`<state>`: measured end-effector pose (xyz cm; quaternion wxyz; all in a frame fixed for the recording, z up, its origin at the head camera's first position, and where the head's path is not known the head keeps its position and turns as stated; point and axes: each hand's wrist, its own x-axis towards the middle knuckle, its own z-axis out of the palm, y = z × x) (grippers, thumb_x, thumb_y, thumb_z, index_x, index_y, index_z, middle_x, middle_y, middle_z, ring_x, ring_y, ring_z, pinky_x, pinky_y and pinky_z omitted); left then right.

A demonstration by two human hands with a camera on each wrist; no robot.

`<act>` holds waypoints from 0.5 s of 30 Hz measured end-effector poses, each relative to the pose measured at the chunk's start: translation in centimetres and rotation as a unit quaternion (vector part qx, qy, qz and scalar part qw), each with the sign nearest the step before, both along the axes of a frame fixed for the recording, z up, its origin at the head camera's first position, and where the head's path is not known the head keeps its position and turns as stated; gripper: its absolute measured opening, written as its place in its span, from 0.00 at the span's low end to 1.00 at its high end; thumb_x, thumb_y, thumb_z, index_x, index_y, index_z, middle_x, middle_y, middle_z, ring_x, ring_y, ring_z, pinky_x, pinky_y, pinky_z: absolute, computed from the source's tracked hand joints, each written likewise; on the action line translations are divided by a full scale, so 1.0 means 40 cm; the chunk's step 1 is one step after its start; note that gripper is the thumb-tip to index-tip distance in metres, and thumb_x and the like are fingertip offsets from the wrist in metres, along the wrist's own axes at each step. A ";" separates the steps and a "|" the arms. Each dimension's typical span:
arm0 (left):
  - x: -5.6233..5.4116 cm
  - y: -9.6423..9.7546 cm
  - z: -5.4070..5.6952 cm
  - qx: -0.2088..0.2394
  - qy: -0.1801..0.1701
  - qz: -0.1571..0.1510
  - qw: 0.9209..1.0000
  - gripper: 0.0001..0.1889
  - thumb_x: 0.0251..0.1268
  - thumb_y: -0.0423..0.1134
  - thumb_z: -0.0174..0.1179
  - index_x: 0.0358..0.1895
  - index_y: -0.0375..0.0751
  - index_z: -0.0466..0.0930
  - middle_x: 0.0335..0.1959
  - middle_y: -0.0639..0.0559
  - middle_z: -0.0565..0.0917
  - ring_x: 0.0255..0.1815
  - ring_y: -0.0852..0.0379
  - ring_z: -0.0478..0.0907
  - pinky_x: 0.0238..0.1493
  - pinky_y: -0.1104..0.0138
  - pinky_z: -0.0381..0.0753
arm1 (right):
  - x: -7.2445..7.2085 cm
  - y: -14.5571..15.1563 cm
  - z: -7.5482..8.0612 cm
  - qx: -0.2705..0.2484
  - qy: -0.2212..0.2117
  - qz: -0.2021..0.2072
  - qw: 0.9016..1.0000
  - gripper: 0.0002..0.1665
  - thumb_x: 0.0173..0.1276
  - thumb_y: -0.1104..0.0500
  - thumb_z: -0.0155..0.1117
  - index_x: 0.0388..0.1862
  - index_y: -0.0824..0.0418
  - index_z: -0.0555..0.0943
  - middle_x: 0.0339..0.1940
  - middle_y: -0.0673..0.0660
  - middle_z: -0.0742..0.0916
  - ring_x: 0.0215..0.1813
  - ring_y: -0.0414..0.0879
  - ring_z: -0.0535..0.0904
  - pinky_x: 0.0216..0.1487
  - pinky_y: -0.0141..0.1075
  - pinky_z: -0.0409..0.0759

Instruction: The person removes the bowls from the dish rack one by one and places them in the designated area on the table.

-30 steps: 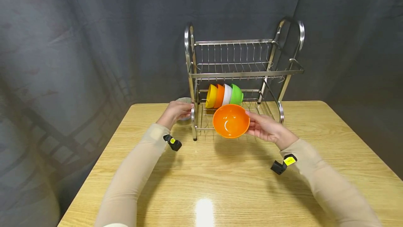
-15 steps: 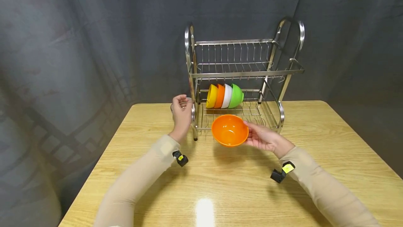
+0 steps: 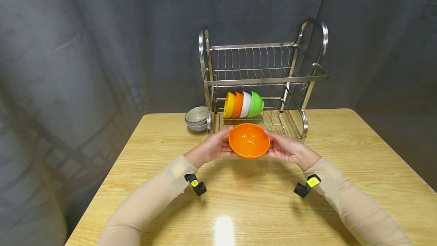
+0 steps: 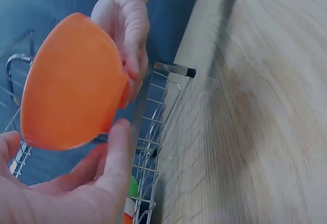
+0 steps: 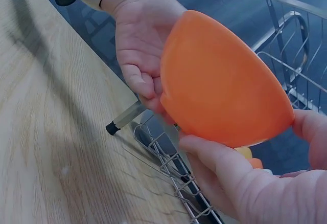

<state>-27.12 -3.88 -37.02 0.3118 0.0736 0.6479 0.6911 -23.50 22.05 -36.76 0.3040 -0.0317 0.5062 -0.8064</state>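
An orange bowl [image 3: 249, 141] is held up off the table in front of the rack, its opening tilted toward me. My right hand [image 3: 286, 148] grips its right side; in the right wrist view the thumb and fingers [image 5: 217, 155] span from rim to underside. On the opposite side, my left hand [image 3: 214, 148] holds the bowl, thumb near the rim and fingers [image 4: 118, 150] along the base. Behind, a yellow bowl [image 3: 229, 105], an orange one [image 3: 238, 105], a white one [image 3: 246, 105] and a green bowl [image 3: 257, 105] stand on edge, nested in a row.
A two-tier metal dish rack [image 3: 266, 81] stands at the back of the wooden table [image 3: 273, 208], with the row of bowls on its lower tier. Left of it, a speckled grey bowl [image 3: 197, 115] sits on another pale bowl [image 3: 198, 127]. A dark curtain [image 3: 164, 41] hangs behind.
My left hand has left the rack's left side, by the grey bowls, and moved right to the orange bowl. The right hand has lowered that bowl slightly toward me.
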 end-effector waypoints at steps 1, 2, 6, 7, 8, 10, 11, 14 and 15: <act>-0.001 -0.002 -0.002 0.010 -0.016 -0.006 1.000 0.36 0.73 0.57 0.42 0.64 0.24 0.66 0.46 0.38 0.79 0.43 0.52 0.80 0.65 0.52 0.71 | 0.000 0.000 0.001 0.000 0.000 0.002 1.000 0.25 0.78 0.49 0.44 0.59 0.69 0.60 0.45 0.62 0.80 0.45 0.49 0.83 0.54 0.39 0.81; -0.003 -0.003 -0.003 0.017 -0.028 -0.012 0.999 0.36 0.73 0.57 0.42 0.65 0.24 0.65 0.47 0.39 0.78 0.43 0.52 0.79 0.66 0.52 0.70 | 0.001 0.000 0.002 0.000 0.000 0.003 1.000 0.25 0.78 0.48 0.44 0.59 0.69 0.60 0.45 0.62 0.80 0.45 0.49 0.83 0.54 0.39 0.81; -0.008 -0.007 -0.003 0.036 -0.055 -0.020 0.998 0.34 0.73 0.55 0.44 0.65 0.25 0.65 0.45 0.42 0.78 0.43 0.54 0.79 0.67 0.54 0.69 | 0.004 0.000 0.009 0.001 0.003 0.005 1.000 0.24 0.79 0.48 0.43 0.58 0.67 0.61 0.46 0.62 0.80 0.45 0.49 0.83 0.54 0.38 0.81; -0.008 -0.007 -0.001 0.039 -0.061 -0.019 0.997 0.34 0.73 0.55 0.44 0.64 0.25 0.65 0.44 0.43 0.79 0.43 0.54 0.79 0.67 0.55 0.69 | 0.004 0.000 0.011 0.000 0.006 0.007 1.000 0.23 0.79 0.48 0.43 0.58 0.66 0.62 0.46 0.62 0.80 0.45 0.49 0.83 0.54 0.38 0.81; -0.009 -0.007 0.000 0.041 -0.062 -0.019 0.997 0.33 0.73 0.55 0.45 0.64 0.25 0.65 0.43 0.44 0.79 0.43 0.55 0.79 0.67 0.55 0.69 | 0.005 0.000 0.013 0.001 0.010 0.008 1.000 0.22 0.79 0.49 0.43 0.57 0.65 0.63 0.46 0.61 0.80 0.45 0.49 0.83 0.54 0.38 0.81; -0.009 -0.008 0.001 0.047 -0.065 -0.017 0.997 0.33 0.72 0.54 0.45 0.63 0.25 0.66 0.41 0.45 0.79 0.42 0.55 0.79 0.66 0.56 0.70 | 0.005 0.003 0.018 0.016 0.032 0.018 0.999 0.20 0.79 0.48 0.42 0.57 0.62 0.65 0.47 0.60 0.80 0.46 0.49 0.83 0.55 0.39 0.80; -0.010 -0.008 0.002 0.049 -0.066 -0.015 0.997 0.33 0.72 0.54 0.45 0.63 0.25 0.66 0.41 0.45 0.79 0.42 0.55 0.79 0.66 0.57 0.70 | 0.005 0.007 0.021 0.034 0.055 0.026 0.998 0.21 0.79 0.47 0.41 0.57 0.62 0.66 0.47 0.59 0.81 0.47 0.48 0.83 0.55 0.39 0.80; -0.009 -0.010 0.003 0.052 -0.066 -0.013 0.996 0.33 0.72 0.55 0.46 0.63 0.26 0.67 0.42 0.45 0.80 0.42 0.55 0.80 0.66 0.57 0.71 | 0.005 0.034 0.038 0.092 0.148 0.056 0.983 0.29 0.80 0.48 0.40 0.65 0.70 0.63 0.49 0.54 0.83 0.50 0.47 0.84 0.56 0.39 0.80; -0.009 -0.010 0.004 0.053 -0.068 -0.013 0.996 0.33 0.72 0.55 0.46 0.63 0.26 0.66 0.42 0.45 0.80 0.42 0.55 0.80 0.66 0.57 0.71 | 0.002 0.050 0.048 0.112 0.191 0.067 0.973 0.31 0.81 0.49 0.39 0.68 0.74 0.60 0.51 0.52 0.84 0.51 0.46 0.84 0.56 0.39 0.80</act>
